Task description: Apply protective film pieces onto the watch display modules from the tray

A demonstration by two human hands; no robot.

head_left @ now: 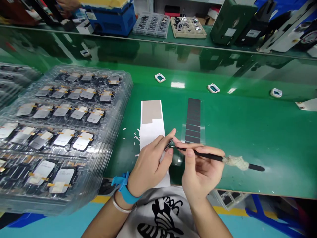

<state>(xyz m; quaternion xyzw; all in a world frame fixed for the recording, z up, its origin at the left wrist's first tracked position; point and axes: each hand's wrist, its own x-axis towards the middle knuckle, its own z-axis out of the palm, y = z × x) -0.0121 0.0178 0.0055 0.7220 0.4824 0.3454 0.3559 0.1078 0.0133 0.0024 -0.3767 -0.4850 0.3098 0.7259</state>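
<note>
Black tweezers (198,154) are gripped in my right hand (200,172); their tip meets my left hand (151,165), which pinches a tiny piece above the white sheet (151,132).

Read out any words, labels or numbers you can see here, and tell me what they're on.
None can be read for certain.
White shirt: black script print, upside down to the camera, illegible.
White labels on the dark green box and the black box: too small and blurred.
</note>
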